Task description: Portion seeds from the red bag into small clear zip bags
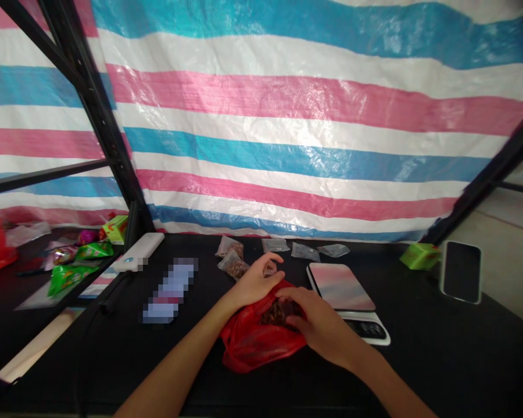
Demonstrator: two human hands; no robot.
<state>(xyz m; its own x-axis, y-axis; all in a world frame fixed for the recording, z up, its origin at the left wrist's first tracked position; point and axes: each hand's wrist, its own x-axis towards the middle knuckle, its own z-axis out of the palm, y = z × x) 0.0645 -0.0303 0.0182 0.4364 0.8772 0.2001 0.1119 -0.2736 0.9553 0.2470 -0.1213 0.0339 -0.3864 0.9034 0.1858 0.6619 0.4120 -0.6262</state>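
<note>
A red plastic bag (248,342) lies on the black table (440,360) in front of me, its mouth showing dark brown pieces (275,313). My left hand (257,281) rests on the bag's far edge with its fingers curled round a small clear packet (270,268). At the bag's mouth, my right hand (316,325) reaches into the brown pieces with bent fingers. Two filled small packets (232,258) lie just behind the left hand. A flat digital scale (346,293) sits right of the bag, close to my right hand.
Three empty clear packets (305,251) lie along the back by the striped tarp (314,128). A white power bank (138,252), a green box (421,255) and a phone (461,271) stand around. Black rack posts (100,116) and a side shelf with green snack packs (76,267) are at the left.
</note>
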